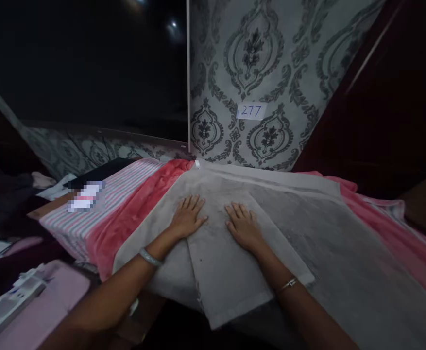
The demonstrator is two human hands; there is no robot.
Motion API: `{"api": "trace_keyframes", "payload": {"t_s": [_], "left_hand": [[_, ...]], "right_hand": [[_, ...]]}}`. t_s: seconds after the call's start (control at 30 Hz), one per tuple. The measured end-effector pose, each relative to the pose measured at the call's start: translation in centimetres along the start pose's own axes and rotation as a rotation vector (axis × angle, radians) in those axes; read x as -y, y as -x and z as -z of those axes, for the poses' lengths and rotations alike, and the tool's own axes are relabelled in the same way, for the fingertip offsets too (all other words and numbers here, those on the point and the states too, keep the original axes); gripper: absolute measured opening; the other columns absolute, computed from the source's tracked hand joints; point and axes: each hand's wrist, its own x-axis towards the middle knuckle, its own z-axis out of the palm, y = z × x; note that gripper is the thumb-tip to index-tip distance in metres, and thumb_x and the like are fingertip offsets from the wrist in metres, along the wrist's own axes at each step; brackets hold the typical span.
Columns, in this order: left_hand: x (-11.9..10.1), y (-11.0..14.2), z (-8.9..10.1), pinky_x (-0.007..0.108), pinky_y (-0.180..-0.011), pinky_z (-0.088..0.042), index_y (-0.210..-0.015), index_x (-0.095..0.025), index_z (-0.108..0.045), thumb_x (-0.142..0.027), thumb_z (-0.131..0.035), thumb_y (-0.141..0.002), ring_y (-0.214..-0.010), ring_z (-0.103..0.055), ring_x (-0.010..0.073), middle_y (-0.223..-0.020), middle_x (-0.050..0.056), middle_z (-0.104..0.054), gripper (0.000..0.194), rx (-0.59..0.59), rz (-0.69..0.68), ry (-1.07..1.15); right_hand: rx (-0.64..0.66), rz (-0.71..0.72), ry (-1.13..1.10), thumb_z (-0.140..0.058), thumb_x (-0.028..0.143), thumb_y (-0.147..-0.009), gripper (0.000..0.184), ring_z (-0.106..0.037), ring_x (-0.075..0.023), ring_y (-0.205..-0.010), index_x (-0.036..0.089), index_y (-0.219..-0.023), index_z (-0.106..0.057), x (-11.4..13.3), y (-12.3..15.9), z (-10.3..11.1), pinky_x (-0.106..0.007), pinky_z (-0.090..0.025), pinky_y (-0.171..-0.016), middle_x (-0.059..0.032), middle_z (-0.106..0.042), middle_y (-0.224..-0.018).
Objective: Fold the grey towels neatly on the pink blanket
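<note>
My left hand (187,218) lies flat with its fingers spread, close to the left edge of a folded length of grey cloth (230,282) that looks like a towel. Flat on the same cloth, to the right, rests my right hand (245,226), fingers slightly apart. Neither hand grips anything. Beneath spreads a larger grey cloth (329,253) with a pale band along its far edge. I cannot tell whether the folded length is a separate piece or part of it. Its near end hangs toward me over the front edge.
A red plush blanket (140,214) and a striped cloth (121,187) lie at the left. Behind stands a large dark screen (89,68) against patterned wallpaper (256,58), which bears a paper marked 277 (251,111). A pink surface (56,296) holds a white object (12,306) at lower left.
</note>
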Motion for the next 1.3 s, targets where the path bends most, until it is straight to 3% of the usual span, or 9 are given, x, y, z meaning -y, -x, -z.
{"api": "trace_keyframes", "payload": {"t_s": [0.2,0.3,0.5,0.6,0.7,0.83,1.03,1.17,1.3], "left_hand": [[3.4,2.3,-0.8,0.053,-0.123,-0.023,-0.156,-0.014,-0.032,-0.047,-0.046,-0.095,-0.153,-0.027,0.0324,-0.165,0.018,-0.029,0.070,-0.112,0.216,0.160],[3.9,3.5,-1.2,0.052,-0.123,-0.027,-0.152,-0.011,-0.038,-0.047,-0.055,-0.088,-0.149,-0.035,0.0337,-0.158,0.020,-0.041,0.076,-0.158,0.214,0.361],[1.0,6.0,-0.4,0.047,-0.115,-0.041,-0.147,-0.021,-0.046,-0.047,-0.071,-0.075,-0.138,-0.050,0.0325,-0.150,0.014,-0.053,0.081,-0.211,0.365,1.130],[-0.4,6.8,0.8,0.045,-0.106,-0.051,-0.139,-0.026,-0.051,-0.035,-0.071,-0.076,-0.122,-0.064,0.0280,-0.135,0.010,-0.066,0.066,-0.214,0.516,1.536],[-1.0,7.3,1.8,0.047,-0.093,-0.058,-0.118,-0.022,-0.063,-0.025,-0.068,-0.077,-0.099,-0.073,0.0263,-0.116,0.009,-0.074,0.041,-0.039,0.583,1.753],[-1.5,7.5,2.4,0.043,-0.084,-0.061,-0.100,-0.018,-0.068,-0.021,-0.065,-0.081,-0.090,-0.075,0.0258,-0.102,0.011,-0.076,0.019,0.128,0.594,1.841],[-3.5,6.3,3.0,0.035,-0.079,-0.063,-0.103,-0.011,-0.066,-0.004,-0.055,-0.083,-0.075,-0.075,0.0215,-0.085,0.009,-0.077,0.024,0.067,0.706,1.952],[-4.8,5.9,2.7,0.030,-0.070,-0.063,-0.112,-0.010,-0.066,-0.003,-0.056,-0.084,-0.066,-0.073,0.0194,-0.080,0.007,-0.076,0.030,0.061,0.801,1.961],[-5.8,6.0,2.7,0.029,-0.071,-0.063,-0.114,-0.009,-0.067,-0.002,-0.064,-0.079,-0.065,-0.073,0.0198,-0.080,0.008,-0.077,0.036,0.066,0.787,1.872]], "right_hand": [[0.002,0.014,-0.061,-0.039,0.037,-0.102,0.059,-0.017,-0.0275,-0.154,0.026,-0.159,-0.030,-0.2,-0.4,0.3,-0.053,-0.020,-0.121,-0.0067,-0.020,-0.167],[0.003,-0.033,-0.124,-0.046,0.034,-0.099,0.061,-0.022,-0.0265,-0.152,0.023,-0.158,-0.034,-1.8,-0.6,0.9,-0.050,-0.021,-0.121,-0.0097,-0.024,-0.166],[-0.114,-0.410,-0.563,-0.053,0.022,-0.091,0.062,-0.044,-0.0296,-0.139,0.009,-0.151,-0.044,-8.7,1.2,2.3,-0.043,-0.031,-0.117,-0.0194,-0.050,-0.149],[-0.093,-0.438,-0.687,-0.050,0.023,-0.092,0.052,-0.058,-0.0268,-0.124,0.008,-0.141,-0.055,-11.0,2.4,3.0,-0.039,-0.041,-0.109,-0.0165,-0.064,-0.133],[-0.033,-0.409,-0.859,-0.049,0.029,-0.092,0.038,-0.066,-0.0246,-0.108,0.012,-0.120,-0.069,-11.8,3.4,3.3,-0.035,-0.051,-0.097,-0.0114,-0.072,-0.118],[0.065,-0.337,-1.109,-0.060,0.039,-0.085,0.033,-0.069,-0.0249,-0.096,0.017,-0.107,-0.072,-12.2,4.2,3.1,-0.037,-0.056,-0.088,-0.0098,-0.074,-0.108],[0.237,-0.217,-1.644,-0.081,0.043,-0.066,0.064,-0.068,-0.0280,-0.105,0.023,-0.124,-0.063,-12.9,5.2,2.2,-0.043,-0.054,-0.096,-0.0105,-0.067,-0.129],[0.260,-0.259,-1.705,-0.084,0.036,-0.061,0.076,-0.070,-0.0284,-0.101,0.024,-0.132,-0.058,-12.7,5.6,2.1,-0.044,-0.056,-0.093,-0.0098,-0.067,-0.129],[0.290,-0.262,-1.728,-0.083,0.031,-0.058,0.082,-0.071,-0.0277,-0.091,0.023,-0.135,-0.056,-11.3,5.8,2.5,-0.043,-0.056,-0.086,-0.0104,-0.071,-0.120]]}}
